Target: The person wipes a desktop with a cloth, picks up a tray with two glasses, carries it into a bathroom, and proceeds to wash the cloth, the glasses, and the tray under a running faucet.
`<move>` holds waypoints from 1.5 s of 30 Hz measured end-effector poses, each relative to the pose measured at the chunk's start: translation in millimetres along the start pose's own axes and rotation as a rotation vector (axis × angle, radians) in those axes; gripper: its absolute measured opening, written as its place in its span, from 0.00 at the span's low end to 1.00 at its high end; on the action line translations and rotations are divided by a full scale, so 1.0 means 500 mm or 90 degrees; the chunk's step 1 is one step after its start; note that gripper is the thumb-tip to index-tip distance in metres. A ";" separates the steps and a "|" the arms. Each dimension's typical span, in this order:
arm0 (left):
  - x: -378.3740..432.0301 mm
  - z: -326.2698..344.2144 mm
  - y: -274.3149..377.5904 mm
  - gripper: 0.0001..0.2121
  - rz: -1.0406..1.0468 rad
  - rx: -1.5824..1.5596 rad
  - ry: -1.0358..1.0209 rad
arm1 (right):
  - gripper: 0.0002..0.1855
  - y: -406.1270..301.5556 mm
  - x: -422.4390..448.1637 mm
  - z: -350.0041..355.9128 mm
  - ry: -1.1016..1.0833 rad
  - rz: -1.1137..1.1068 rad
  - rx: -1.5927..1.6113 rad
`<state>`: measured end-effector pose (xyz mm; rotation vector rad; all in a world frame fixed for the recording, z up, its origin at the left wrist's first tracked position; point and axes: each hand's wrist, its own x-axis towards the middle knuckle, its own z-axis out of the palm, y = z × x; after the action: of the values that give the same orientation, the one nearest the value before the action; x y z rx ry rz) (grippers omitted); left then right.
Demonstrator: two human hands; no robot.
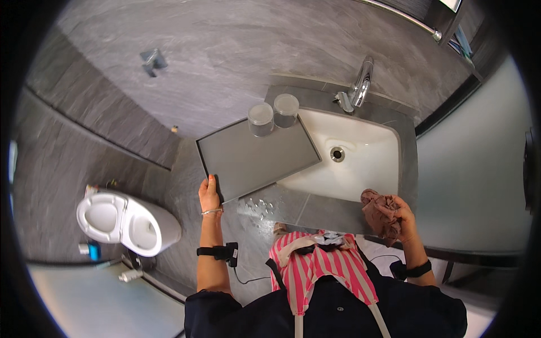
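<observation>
My left hand (210, 194) grips the near left corner of a grey rectangular tray (253, 160), thumb on its top. The tray lies tilted across the left part of a white washbasin (367, 169). Two clear drinking glasses, one (260, 120) in front of the other (286, 110), stand at the tray's far edge; whether they rest on it or on the counter behind is hard to tell. My right hand (405, 217) holds a crumpled brown cloth (380, 213) over the basin's near right rim.
A chrome faucet (361, 86) rises behind the basin. Water drops lie on the grey counter (291, 203) by the tray. A white toilet (146, 224) with its lid up is at the left. A frosted glass panel (473, 169) borders the counter's right side.
</observation>
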<state>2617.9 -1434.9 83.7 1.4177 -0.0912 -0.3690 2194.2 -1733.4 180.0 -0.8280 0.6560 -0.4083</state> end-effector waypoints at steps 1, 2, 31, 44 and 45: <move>0.037 0.011 -0.004 0.13 -0.002 0.012 -0.021 | 0.27 0.011 0.005 0.001 0.020 -0.006 0.001; 0.069 0.021 -0.008 0.13 -0.014 0.011 -0.028 | 0.27 0.029 0.009 -0.002 0.040 -0.011 0.002; 0.399 0.184 -0.020 0.17 -0.142 0.130 -0.212 | 0.28 -0.101 0.304 0.107 0.092 -0.046 -0.225; 0.411 0.228 -0.018 0.28 -0.160 0.203 -0.201 | 0.33 -0.165 0.444 0.119 -0.035 -0.159 -0.421; 0.402 0.232 -0.004 0.29 -0.161 0.219 -0.203 | 0.34 -0.169 0.453 0.129 -0.029 -0.156 -0.492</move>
<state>2773.8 -1606.3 68.9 1.7053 -0.2448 -0.8192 2396.7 -1880.0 193.9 -1.6593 0.6752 -0.3527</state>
